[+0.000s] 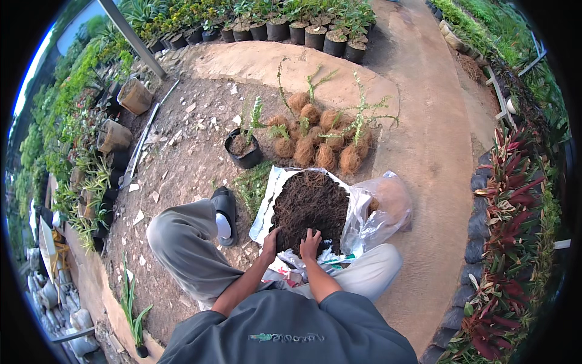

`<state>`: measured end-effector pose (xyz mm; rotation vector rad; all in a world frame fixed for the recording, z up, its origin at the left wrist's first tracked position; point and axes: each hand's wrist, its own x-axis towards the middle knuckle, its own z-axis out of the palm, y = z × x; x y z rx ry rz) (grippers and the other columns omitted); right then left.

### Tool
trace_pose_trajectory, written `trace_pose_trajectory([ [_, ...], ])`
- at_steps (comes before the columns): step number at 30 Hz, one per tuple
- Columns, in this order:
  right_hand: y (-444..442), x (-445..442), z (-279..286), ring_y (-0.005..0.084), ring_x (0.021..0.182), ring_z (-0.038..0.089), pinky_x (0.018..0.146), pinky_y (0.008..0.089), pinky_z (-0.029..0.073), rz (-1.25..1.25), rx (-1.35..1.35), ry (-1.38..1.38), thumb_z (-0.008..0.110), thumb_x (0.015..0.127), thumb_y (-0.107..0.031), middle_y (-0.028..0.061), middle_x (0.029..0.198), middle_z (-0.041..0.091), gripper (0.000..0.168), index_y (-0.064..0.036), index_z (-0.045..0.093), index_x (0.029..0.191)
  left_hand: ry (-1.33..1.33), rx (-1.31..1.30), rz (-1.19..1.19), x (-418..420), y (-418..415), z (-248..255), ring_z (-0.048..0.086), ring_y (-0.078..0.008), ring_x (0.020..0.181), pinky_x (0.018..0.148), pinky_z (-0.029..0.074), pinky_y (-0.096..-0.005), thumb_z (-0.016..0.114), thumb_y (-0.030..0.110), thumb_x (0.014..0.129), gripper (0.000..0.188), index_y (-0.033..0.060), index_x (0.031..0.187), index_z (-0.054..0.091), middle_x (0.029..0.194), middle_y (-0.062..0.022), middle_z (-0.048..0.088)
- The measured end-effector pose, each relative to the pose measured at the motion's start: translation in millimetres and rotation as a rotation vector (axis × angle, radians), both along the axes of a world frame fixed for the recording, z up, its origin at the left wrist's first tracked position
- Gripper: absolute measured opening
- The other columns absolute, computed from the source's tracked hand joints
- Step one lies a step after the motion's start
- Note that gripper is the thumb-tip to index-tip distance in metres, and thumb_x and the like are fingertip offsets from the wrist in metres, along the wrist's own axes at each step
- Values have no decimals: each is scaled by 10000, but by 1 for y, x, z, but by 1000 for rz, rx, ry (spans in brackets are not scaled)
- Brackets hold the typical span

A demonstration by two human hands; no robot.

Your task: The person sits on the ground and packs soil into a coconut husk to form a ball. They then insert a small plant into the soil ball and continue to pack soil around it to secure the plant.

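An opened white plastic sack [264,210] full of dark fibrous soil [311,200] lies between the knees. My left hand [270,242] rests at the sack's near left edge, its fingertips against the soil. My right hand [310,244] has its fingers spread on the near part of the soil. What either hand may hold down in the soil is hidden. Beyond the sack sits a cluster of brown coconut-fibre balls [326,157], some with fern fronds growing out. A black nursery bag with a small fern [246,154] stands left of them.
A clear plastic bag [384,207] adjoins the sack on the right. Cut fern fronds [253,186] lie on the ground by the left sandal [225,214]. Potted plants [313,36] line the far side; red-leaved plants [504,214] edge the concrete path [436,136].
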<state>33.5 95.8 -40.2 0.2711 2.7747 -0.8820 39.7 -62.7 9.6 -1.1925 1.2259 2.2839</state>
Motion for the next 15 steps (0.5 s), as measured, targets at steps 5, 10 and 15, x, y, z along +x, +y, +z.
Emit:
trace_pose_trajectory([
  [5, 23, -17, -15, 360, 1069, 588, 934, 433, 476, -285, -258, -39, 753, 720, -82, 186, 1098, 593, 457, -53, 620, 1156, -2, 97, -16, -11, 11, 3, 670, -170, 876, 800, 547, -313, 558, 279, 936, 318, 55, 1128, 679, 1020, -72, 696],
  [10, 35, -26, 14, 256, 866, 627, 808, 365, 493, -621, -859, -93, 774, 763, -222, 64, 982, 665, 414, -91, 640, 1133, 28, 137, -40, -15, 17, -4, 678, -180, 865, 802, 557, -325, 579, 299, 923, 331, 54, 1122, 679, 1009, -84, 697],
  [15, 49, -36, 60, 195, 1006, 553, 860, 391, 419, -697, -1147, -33, 664, 869, -453, 31, 1114, 621, 438, -135, 611, 1166, 52, 156, -170, -24, 34, 19, 668, -175, 872, 813, 533, -311, 587, 352, 918, 373, 50, 1115, 681, 1007, -73, 702],
])
